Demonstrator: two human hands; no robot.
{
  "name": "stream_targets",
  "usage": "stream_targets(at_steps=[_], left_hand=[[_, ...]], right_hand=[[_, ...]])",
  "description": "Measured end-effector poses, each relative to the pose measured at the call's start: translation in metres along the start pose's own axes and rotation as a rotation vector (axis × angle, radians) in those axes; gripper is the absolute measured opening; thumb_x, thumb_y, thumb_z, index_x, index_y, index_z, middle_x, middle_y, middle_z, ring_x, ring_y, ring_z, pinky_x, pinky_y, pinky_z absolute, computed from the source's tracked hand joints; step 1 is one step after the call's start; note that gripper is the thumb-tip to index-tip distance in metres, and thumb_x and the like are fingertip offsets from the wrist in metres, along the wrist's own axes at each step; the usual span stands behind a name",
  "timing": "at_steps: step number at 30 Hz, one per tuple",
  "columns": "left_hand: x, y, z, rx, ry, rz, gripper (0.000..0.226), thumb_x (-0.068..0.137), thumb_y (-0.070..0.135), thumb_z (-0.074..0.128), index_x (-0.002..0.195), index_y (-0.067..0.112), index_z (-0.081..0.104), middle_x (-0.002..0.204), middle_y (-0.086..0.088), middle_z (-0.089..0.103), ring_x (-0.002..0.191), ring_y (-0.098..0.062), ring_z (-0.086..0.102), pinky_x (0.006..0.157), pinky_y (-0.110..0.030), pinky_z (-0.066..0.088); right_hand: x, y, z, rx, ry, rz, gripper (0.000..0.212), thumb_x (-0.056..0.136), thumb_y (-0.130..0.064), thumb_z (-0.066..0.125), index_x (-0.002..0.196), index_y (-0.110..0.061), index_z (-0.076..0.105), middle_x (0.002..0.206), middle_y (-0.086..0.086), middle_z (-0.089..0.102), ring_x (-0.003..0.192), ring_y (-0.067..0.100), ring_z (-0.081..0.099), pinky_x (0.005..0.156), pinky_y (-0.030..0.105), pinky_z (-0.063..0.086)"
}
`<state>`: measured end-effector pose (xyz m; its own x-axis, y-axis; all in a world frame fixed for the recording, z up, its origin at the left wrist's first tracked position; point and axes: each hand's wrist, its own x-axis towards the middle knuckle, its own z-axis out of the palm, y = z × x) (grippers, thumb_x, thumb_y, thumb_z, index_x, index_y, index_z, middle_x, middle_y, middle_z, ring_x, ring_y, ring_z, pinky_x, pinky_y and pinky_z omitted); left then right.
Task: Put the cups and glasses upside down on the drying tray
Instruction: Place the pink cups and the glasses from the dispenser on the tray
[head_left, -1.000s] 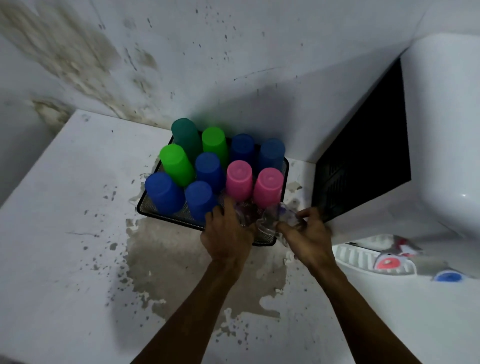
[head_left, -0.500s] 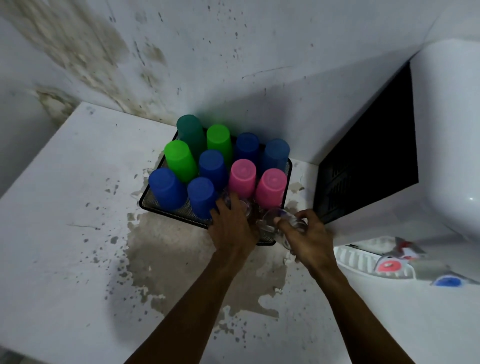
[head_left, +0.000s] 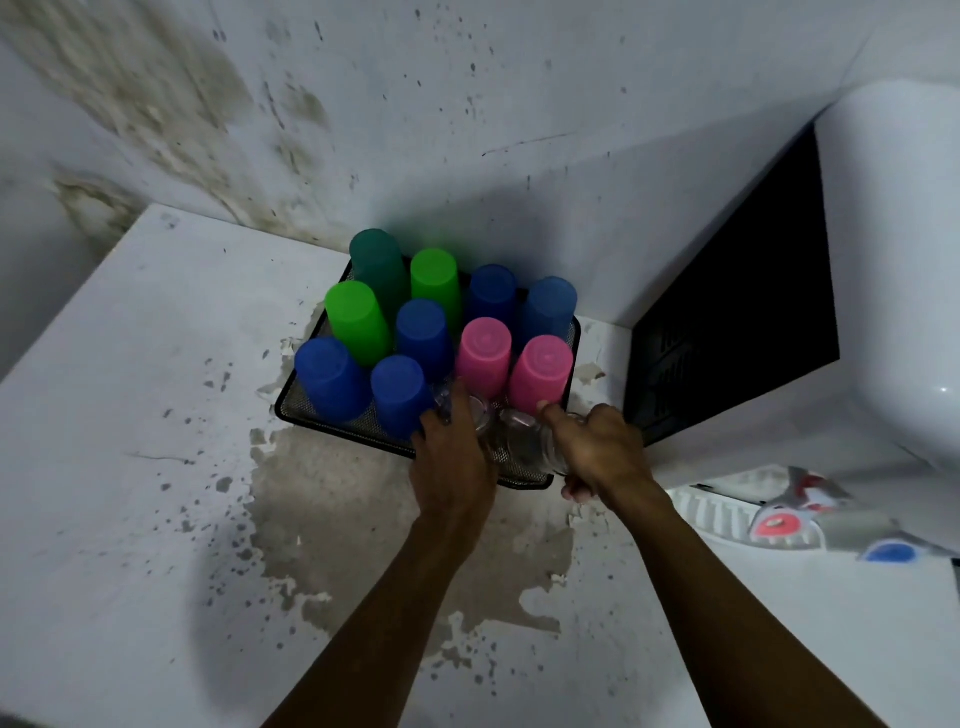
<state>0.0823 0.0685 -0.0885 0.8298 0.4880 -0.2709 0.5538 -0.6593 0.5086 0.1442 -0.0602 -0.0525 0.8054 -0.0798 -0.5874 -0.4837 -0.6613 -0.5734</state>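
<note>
A black mesh drying tray (head_left: 291, 410) sits on the white counter against the wall. Several plastic cups stand upside down in it: blue cups (head_left: 327, 376), green cups (head_left: 358, 322), a dark teal cup (head_left: 376, 265) and two pink cups (head_left: 540, 371). At the tray's front right corner my left hand (head_left: 454, 462) wraps a clear glass (head_left: 480, 415), and my right hand (head_left: 597, 449) holds a second clear glass (head_left: 524, 441) beside it. Both glasses are over the tray's near edge; whether they rest on the mesh is hidden by my fingers.
The counter (head_left: 130, 467) has peeling, stained paint in front of the tray. A dark vented opening (head_left: 727, 322) and a white appliance (head_left: 893, 260) stand to the right. A white ridged dish (head_left: 717, 514) with small red and blue items lies at right.
Both hands have pushed the two clear glasses a little farther into the tray's front right corner. My right hand has turned more over its glass.
</note>
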Motion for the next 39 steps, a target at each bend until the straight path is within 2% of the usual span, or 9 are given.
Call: stream_targets(at_steps=[3,5,9,14,20,25,29,32,39], left_hand=[[0.001,-0.003,0.000,-0.009,-0.002,0.010,0.083,0.086,0.018,0.065,0.150,0.031,0.014,0.133,-0.016,0.043,0.123,-0.036,0.047,0.092,-0.047,0.052],[0.001,-0.004,0.000,-0.008,-0.004,0.020,0.084,0.085,0.017,0.066,0.150,0.031,0.015,0.133,-0.015,0.043,0.123,-0.035,0.048,0.092,-0.047,0.052],[0.002,-0.007,-0.001,-0.010,-0.001,0.035,0.080,0.086,0.018,0.066,0.149,0.029,0.018,0.134,-0.015,0.043,0.123,-0.035,0.048,0.092,-0.045,0.052],[0.002,-0.008,0.000,0.003,-0.011,0.033,0.081,0.087,0.021,0.065,0.150,0.029,0.017,0.139,-0.014,0.040,0.127,-0.034,0.045,0.095,-0.043,0.050],[0.003,-0.010,0.000,-0.001,-0.013,0.043,0.079,0.087,0.022,0.066,0.150,0.029,0.018,0.139,-0.014,0.040,0.127,-0.033,0.046,0.096,-0.044,0.051],[0.004,-0.012,-0.001,0.027,-0.018,0.063,0.079,0.087,0.022,0.065,0.149,0.030,0.017,0.136,-0.014,0.043,0.124,-0.033,0.049,0.092,-0.044,0.052],[0.004,-0.015,0.000,0.052,-0.027,0.092,0.085,0.086,0.023,0.066,0.150,0.029,0.011,0.137,-0.014,0.042,0.122,-0.032,0.050,0.093,-0.044,0.051],[0.003,-0.016,-0.001,0.036,-0.037,0.112,0.086,0.086,0.023,0.066,0.151,0.028,0.010,0.136,-0.015,0.043,0.122,-0.032,0.050,0.093,-0.043,0.051],[0.004,-0.016,0.001,-0.011,-0.037,0.124,0.084,0.086,0.016,0.065,0.151,0.028,0.011,0.134,-0.017,0.044,0.122,-0.035,0.050,0.094,-0.047,0.051]], right_hand=[[0.004,-0.011,0.004,-0.012,-0.026,0.011,0.057,0.079,-0.059,0.057,0.097,-0.005,0.061,0.096,0.019,0.067,0.066,0.036,0.071,0.037,0.026,0.051],[0.008,-0.017,0.007,-0.042,-0.046,0.019,0.056,0.080,-0.058,0.057,0.096,-0.005,0.063,0.094,0.017,0.067,0.064,0.036,0.071,0.041,0.031,0.055],[0.016,-0.022,0.018,-0.123,-0.034,0.008,0.053,0.081,-0.060,0.054,0.093,-0.010,0.063,0.092,0.012,0.066,0.074,0.037,0.071,0.067,0.044,0.062],[0.019,-0.019,0.031,-0.255,-0.029,-0.017,0.057,0.089,-0.061,0.043,0.088,-0.008,0.064,0.086,0.013,0.071,0.059,0.030,0.071,0.059,0.033,0.059],[0.021,-0.021,0.035,-0.220,0.014,-0.059,0.067,0.082,-0.072,0.043,0.099,-0.011,0.065,0.099,0.012,0.071,0.080,0.027,0.065,0.058,0.026,0.045],[0.003,-0.017,0.024,-0.259,0.020,-0.048,0.093,0.053,-0.092,0.045,0.105,-0.017,0.061,0.100,0.009,0.067,0.088,0.031,0.066,0.081,0.046,0.057],[-0.005,-0.001,0.022,-0.344,0.051,-0.261,0.085,0.053,-0.061,0.077,0.122,-0.024,0.045,0.114,0.004,0.063,0.102,0.027,0.061,0.087,0.046,0.054],[-0.006,0.010,0.029,-0.310,0.083,-0.335,0.073,0.059,-0.042,0.081,0.121,-0.028,0.045,0.117,0.003,0.063,0.105,0.027,0.061,0.086,0.045,0.054],[-0.008,0.012,0.038,-0.275,0.197,-0.350,0.067,0.063,-0.045,0.079,0.118,-0.027,0.047,0.113,0.003,0.065,0.100,0.027,0.064,0.081,0.045,0.056]])
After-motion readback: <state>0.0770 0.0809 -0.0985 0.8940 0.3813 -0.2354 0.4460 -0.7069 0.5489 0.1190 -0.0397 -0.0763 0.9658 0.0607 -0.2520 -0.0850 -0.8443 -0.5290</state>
